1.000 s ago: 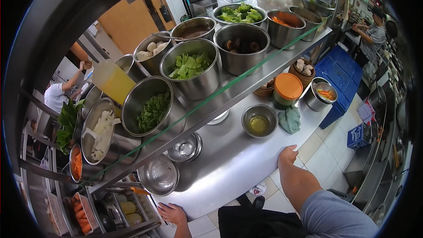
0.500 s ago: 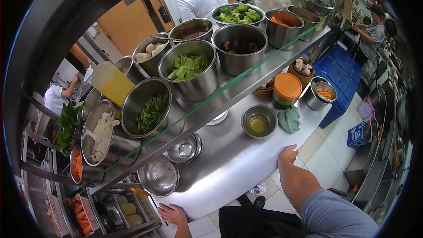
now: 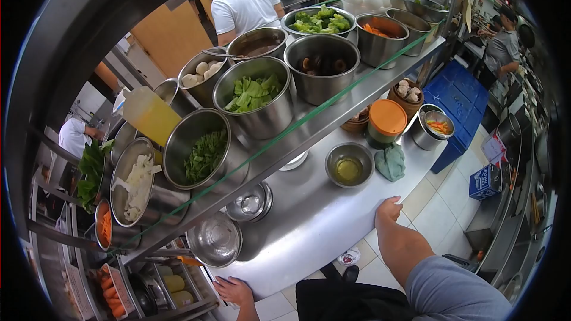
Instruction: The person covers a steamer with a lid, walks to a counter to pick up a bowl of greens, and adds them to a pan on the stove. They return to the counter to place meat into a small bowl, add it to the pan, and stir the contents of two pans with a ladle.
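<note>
My left hand [image 3: 233, 290] rests on the near left corner of the steel counter [image 3: 297, 244], its fingers spread and nothing in it. At the counter's right edge lies my right hand [image 3: 389, 207], its fingers bent over the edge; whether they hold anything is hidden. Beyond it are a green cloth [image 3: 390, 162] and a steel bowl [image 3: 350, 164] with yellowish liquid. Empty metal bowls [image 3: 215, 239] stand on the counter above my left hand.
A raised shelf [image 3: 333, 104] carries steel pots of greens, mushrooms, broccoli and carrots. An orange-lidded tub [image 3: 388, 117] and bamboo steamers [image 3: 406, 95] stand at the far right. Beyond are a blue bin [image 3: 455, 107] and several people, one in a white shirt [image 3: 247, 6].
The person in the white shirt behind the shelf has shifted left. People at the far left and far right have changed posture. Both my hands stay in place.
</note>
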### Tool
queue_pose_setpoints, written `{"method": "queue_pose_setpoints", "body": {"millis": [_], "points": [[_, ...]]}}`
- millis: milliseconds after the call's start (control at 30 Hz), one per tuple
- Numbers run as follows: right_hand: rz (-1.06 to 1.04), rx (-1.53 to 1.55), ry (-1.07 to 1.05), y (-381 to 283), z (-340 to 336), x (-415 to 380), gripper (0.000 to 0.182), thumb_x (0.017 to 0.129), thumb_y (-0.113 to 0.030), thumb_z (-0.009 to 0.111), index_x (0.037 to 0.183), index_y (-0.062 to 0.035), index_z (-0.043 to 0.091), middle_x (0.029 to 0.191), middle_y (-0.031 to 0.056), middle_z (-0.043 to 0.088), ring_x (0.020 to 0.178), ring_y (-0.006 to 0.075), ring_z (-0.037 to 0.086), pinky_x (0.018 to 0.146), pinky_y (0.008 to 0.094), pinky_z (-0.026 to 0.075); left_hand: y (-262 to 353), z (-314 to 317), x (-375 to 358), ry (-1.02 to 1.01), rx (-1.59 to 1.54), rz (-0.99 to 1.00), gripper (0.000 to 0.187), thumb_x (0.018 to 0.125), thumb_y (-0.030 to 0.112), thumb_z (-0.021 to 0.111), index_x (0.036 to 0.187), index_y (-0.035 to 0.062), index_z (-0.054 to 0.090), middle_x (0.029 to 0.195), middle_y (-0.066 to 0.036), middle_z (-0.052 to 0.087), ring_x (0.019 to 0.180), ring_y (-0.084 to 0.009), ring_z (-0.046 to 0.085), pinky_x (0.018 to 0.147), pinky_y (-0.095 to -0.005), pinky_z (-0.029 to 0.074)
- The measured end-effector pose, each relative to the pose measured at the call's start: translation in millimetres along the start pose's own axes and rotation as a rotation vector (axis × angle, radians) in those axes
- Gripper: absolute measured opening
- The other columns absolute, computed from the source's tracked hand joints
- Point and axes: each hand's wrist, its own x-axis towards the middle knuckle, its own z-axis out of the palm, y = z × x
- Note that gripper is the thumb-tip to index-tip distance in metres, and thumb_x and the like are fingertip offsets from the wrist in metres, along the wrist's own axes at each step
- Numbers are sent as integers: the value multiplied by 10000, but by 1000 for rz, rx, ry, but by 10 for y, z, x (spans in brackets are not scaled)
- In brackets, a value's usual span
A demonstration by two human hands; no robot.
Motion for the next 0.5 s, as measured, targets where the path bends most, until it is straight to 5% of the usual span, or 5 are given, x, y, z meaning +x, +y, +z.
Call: {"method": "queue_pose_setpoints", "body": {"millis": [500], "points": [[12, -19, 1, 4, 28, 32, 594, 981, -505, 352, 1280, -22, 527, 1155, 276, 635, 1084, 466, 604, 954, 538, 472, -56, 78, 0, 14, -4, 17, 546, 975, 323, 422, 1455, 65, 384, 1495, -192, 363, 1384, -345, 344, 1102, -557, 261]]}}
